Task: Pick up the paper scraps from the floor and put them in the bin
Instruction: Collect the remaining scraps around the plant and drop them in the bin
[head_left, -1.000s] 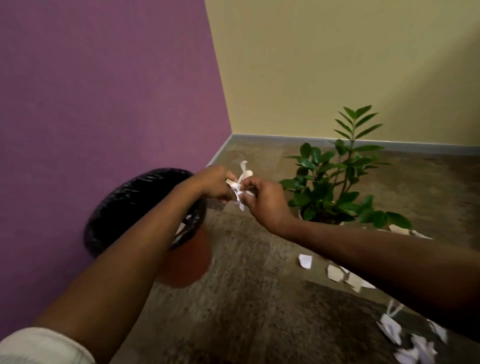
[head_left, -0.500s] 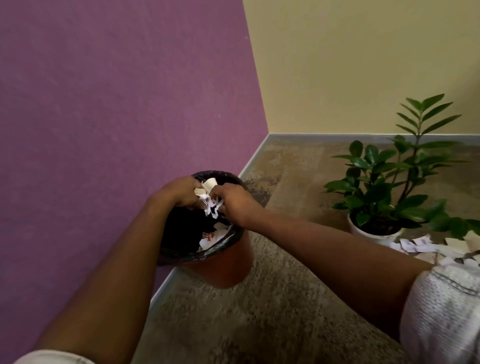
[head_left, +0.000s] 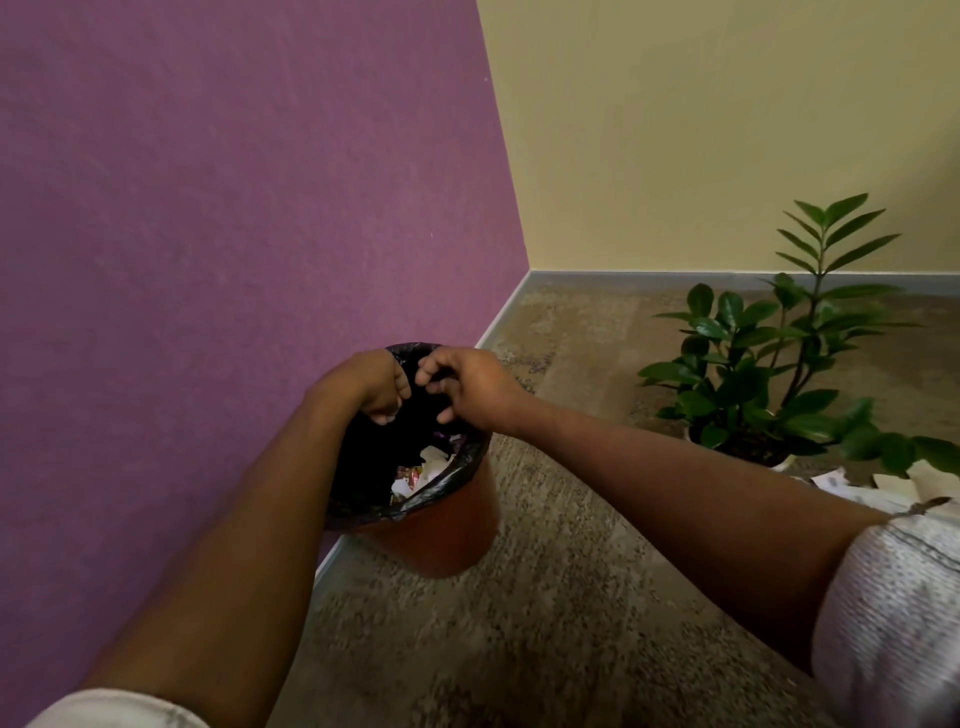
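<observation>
From the head view, both hands hang over the mouth of the bin (head_left: 441, 525), close together but not touching. The left hand (head_left: 371, 382) has its fingers curled downward, and no paper shows in it. The right hand (head_left: 465, 387), just beside it, has its fingers loosely bent and spread, with nothing between them. The bin is red with a black liner (head_left: 452, 467) and stands directly beneath the hands, against the purple wall (head_left: 208, 208) on the left hand's side. Scraps (head_left: 428, 465) lie inside the bin, below the right hand. More scraps (head_left: 852, 486) lie on the floor (head_left: 571, 597) well off to the right hand's side, near that arm's elbow and pale sleeve (head_left: 898, 613). A plant (head_left: 769, 364) in a white pot stands beyond them, by the yellow wall (head_left: 701, 130).
</observation>
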